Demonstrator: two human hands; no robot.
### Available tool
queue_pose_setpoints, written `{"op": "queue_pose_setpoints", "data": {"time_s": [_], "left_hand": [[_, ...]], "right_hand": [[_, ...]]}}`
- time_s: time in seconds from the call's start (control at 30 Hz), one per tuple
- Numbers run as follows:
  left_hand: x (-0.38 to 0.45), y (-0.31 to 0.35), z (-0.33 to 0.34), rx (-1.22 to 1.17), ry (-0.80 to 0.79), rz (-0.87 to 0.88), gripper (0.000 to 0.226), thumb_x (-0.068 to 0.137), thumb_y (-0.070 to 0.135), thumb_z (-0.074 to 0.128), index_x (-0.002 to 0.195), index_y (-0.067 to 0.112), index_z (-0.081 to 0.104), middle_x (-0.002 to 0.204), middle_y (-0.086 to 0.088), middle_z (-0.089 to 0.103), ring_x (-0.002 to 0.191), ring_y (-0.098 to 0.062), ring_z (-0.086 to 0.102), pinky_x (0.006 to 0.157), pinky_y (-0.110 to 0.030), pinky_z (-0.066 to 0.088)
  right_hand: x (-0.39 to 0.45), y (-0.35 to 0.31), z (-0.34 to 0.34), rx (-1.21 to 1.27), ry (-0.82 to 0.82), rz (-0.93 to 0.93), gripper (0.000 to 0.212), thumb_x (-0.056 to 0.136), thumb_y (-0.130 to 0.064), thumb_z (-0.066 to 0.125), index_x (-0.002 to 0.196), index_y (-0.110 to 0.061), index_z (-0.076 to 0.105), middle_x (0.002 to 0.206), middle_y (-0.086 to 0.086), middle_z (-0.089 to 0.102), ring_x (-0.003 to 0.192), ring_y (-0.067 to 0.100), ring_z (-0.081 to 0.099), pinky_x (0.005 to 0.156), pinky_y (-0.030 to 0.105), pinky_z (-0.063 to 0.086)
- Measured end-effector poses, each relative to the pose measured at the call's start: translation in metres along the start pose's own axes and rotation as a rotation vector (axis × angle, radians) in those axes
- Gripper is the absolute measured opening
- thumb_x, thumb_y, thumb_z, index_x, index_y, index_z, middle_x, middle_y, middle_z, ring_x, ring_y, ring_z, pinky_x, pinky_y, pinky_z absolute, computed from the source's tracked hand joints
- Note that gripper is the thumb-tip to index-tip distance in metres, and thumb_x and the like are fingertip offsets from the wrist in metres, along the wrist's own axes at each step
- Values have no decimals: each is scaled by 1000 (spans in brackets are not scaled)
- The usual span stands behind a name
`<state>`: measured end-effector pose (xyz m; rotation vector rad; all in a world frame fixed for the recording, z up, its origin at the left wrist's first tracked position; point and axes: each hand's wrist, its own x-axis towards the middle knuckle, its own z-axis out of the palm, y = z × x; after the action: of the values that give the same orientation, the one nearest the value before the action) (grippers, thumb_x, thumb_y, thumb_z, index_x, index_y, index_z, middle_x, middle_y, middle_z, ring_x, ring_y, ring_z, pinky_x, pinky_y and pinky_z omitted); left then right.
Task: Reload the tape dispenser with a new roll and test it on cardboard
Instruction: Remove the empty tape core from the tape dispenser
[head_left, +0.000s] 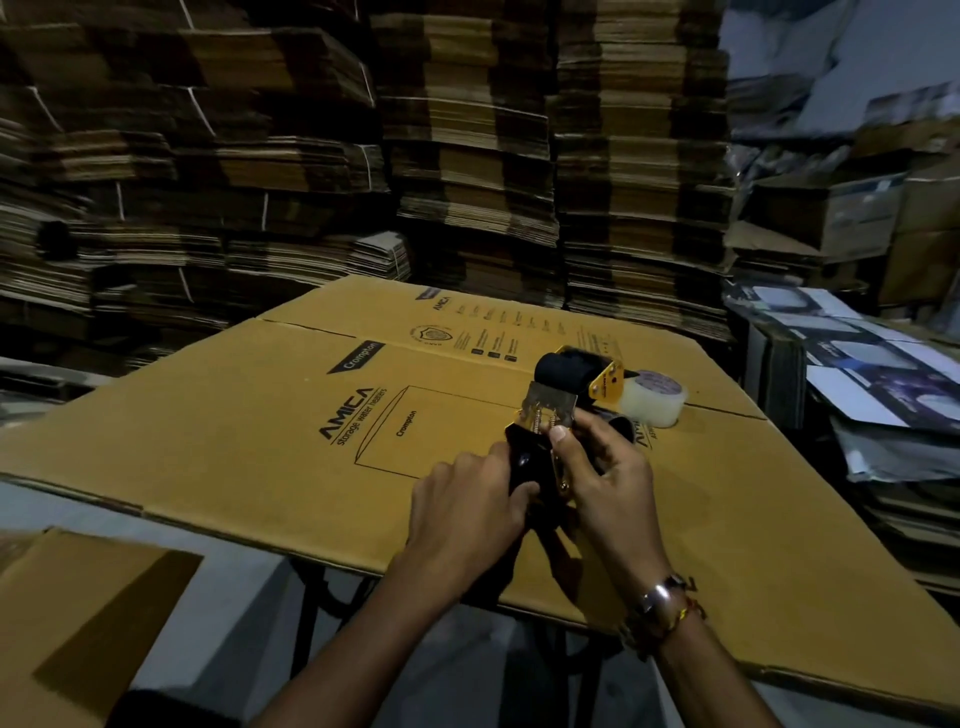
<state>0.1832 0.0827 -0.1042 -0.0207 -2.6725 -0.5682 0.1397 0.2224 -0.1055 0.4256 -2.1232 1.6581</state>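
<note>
A yellow and black tape dispenser (563, 389) is held just above a large flattened cardboard box (260, 431), its black roller and metal blade plate pointing away from me. My left hand (467, 509) grips the dispenser's black handle. My right hand (608, 478) holds the dispenser's right side, with the thumb pressing near the spring under the blade plate. A roll of clear tape (655, 397) lies flat on the cardboard just right of the dispenser, apart from both hands. Something dark is partly hidden behind my right hand.
Tall stacks of flattened cartons (467, 156) fill the back. Printed flat boxes (883, 374) are piled at the right. Another cardboard piece (78, 623) lies at the lower left. A dark table frame (311, 597) shows under the cardboard's near edge.
</note>
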Motion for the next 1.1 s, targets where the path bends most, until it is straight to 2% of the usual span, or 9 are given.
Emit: {"op": "queue_pose_setpoints", "data": {"time_s": [0.17, 0.27, 0.33, 0.43, 0.53, 0.7, 0.87, 1.0, 1.1], "left_hand": [[12, -3, -2, -67, -253, -42, 37, 94, 48, 55, 124, 28, 48, 119, -6, 62, 111, -33, 56, 90, -44, 47], [5, -1, -1, -2, -113, 13, 35, 97, 44, 51, 126, 26, 45, 114, -4, 64, 106, -30, 61, 87, -40, 48], [-1, 2, 3, 63, 41, 60, 35, 97, 41, 52, 126, 24, 46, 107, -1, 68, 95, -25, 66, 77, -36, 51], [-6, 3, 10, 113, 133, 43, 39, 96, 35, 54, 131, 24, 41, 104, 1, 65, 88, -19, 64, 72, -30, 52], [-8, 1, 13, 197, 144, 16, 47, 93, 33, 58, 133, 24, 35, 110, -1, 60, 95, -20, 59, 77, -31, 49], [-9, 1, 16, 277, 138, -21, 52, 90, 33, 60, 132, 25, 31, 111, -3, 56, 99, -22, 56, 82, -34, 45], [-7, -1, 20, 286, 118, -12, 58, 88, 31, 63, 136, 24, 30, 109, -4, 58, 97, -22, 57, 82, -35, 49], [-4, -1, 18, 296, 103, 0, 54, 89, 31, 62, 133, 24, 31, 109, -5, 61, 97, -23, 59, 82, -37, 51], [1, 0, 15, 289, 110, 10, 40, 93, 33, 55, 128, 24, 37, 103, -3, 63, 91, -22, 60, 71, -34, 49]], "right_hand": [[-3, -3, -5, 4, -65, -80, 25, 98, -13, 58, 116, -26, 70, 116, -6, 70, 111, 8, 63, 94, 32, 55], [-1, -7, -10, 17, -101, -106, 26, 96, -14, 61, 120, -23, 68, 116, -11, 71, 112, 3, 64, 95, 28, 54], [-1, -7, -12, -29, -107, -137, 25, 95, -18, 64, 119, -22, 69, 115, -12, 71, 111, 3, 64, 95, 33, 55], [-6, -4, -12, -217, -80, -295, 26, 93, -35, 62, 114, -22, 72, 110, -11, 71, 105, 5, 65, 88, 39, 55], [-10, 0, -12, -304, -33, -403, 31, 94, -38, 59, 112, -18, 73, 106, -7, 73, 98, 4, 67, 82, 33, 57], [-19, 5, -7, -418, 78, -463, 21, 94, -25, 63, 108, -14, 75, 98, -1, 75, 85, 8, 69, 72, 24, 56], [-16, 5, -2, -349, 190, -375, 13, 93, -11, 68, 103, -14, 76, 91, -5, 76, 76, -3, 66, 67, 14, 55], [-13, 4, 0, -209, 253, -217, 13, 94, -17, 65, 101, -20, 76, 85, -23, 69, 79, -4, 67, 67, 29, 59], [-18, 6, 2, -342, 247, -289, 16, 91, -30, 69, 103, -21, 74, 89, -13, 73, 78, -1, 69, 65, 26, 60]]}}
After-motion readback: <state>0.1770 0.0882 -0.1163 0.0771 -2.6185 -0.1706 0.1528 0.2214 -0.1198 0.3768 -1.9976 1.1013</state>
